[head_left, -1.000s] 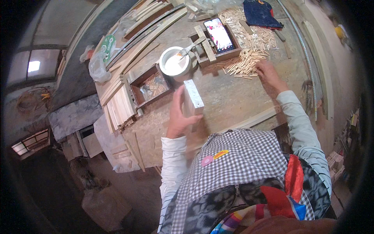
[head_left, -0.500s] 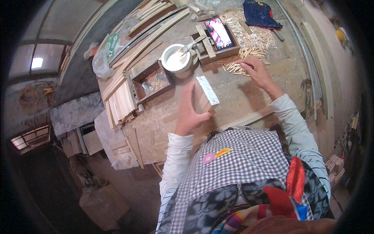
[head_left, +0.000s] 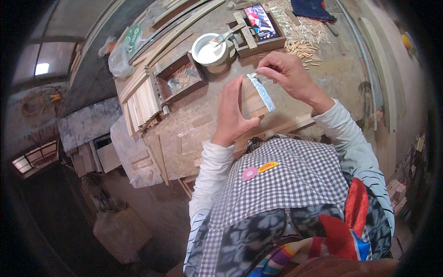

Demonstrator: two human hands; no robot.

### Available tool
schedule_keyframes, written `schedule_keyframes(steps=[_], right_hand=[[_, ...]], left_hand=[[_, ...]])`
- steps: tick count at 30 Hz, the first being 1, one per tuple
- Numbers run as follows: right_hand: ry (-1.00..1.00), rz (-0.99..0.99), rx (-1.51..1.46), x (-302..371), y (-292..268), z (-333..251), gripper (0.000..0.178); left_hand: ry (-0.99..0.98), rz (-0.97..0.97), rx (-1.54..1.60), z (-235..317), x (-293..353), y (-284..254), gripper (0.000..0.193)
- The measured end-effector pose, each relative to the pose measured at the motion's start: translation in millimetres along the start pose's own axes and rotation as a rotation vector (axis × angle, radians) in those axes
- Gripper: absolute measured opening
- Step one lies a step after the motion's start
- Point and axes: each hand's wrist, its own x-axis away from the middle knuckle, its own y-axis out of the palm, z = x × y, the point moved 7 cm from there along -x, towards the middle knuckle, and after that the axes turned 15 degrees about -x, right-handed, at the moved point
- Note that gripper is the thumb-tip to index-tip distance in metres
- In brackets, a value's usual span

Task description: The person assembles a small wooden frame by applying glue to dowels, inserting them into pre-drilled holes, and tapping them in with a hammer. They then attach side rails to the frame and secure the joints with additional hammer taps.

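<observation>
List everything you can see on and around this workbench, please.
wooden block: one, brown, upright at bench middle, its top edge white
small stick: one, pale, at the block's far end
white bowl: one, white paste and a brush inside, far side
phone: one, lit screen, on a wooden stand
loose sticks: many, pale, heaped beside the stand
wooden tray: one, brown, left of bowl
wood slats: stack, pale, left edge
workbench: one, dusty brown
left hand: steadies the block
right hand: fingers pinch the stick

Left hand (head_left: 232,113) holds a wooden panel (head_left: 253,99); right hand (head_left: 288,74) pinches its top edge.
</observation>
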Motion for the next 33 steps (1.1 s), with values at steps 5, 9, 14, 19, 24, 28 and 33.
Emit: schedule_keyframes(steps=[5, 9, 14, 19, 24, 28, 33], right_hand=[[-0.193, -0.068, 0.231, 3.7, -1.5, -1.3, 0.015], [0.007, -0.055, 0.126, 11.9, -10.4, 36.9, 0.023], [0.124, 0.257, 0.127, 30.3, -82.7, 122.2, 0.038], [0.351, 0.157, 0.709, 57.0, -146.8, 213.1, 0.025], [0.215, 0.105, 0.628, 62.7, -153.6, 230.0, 0.022], [0.161, 0.047, 0.708, 56.2, -153.5, 221.7, 0.019], [0.281, 0.085, 0.566, 45.4, -145.8, 197.2, 0.017]], left_hand=[[0.034, -0.008, -0.199, 3.1, 6.3, 9.6, 0.107], [-0.021, -0.020, -0.101, -0.5, 5.8, 23.8, 0.106], [-0.067, -0.053, -0.051, -14.1, 7.3, 28.5, 0.103], [-0.111, -0.067, -0.075, -23.6, 12.3, 30.6, 0.102], [-0.131, -0.086, -0.066, -25.7, 13.0, 34.6, 0.103], [-0.149, -0.088, -0.027, -24.6, 12.3, 32.9, 0.104], [-0.144, -0.037, 0.041, -21.6, 12.7, 24.0, 0.105]])
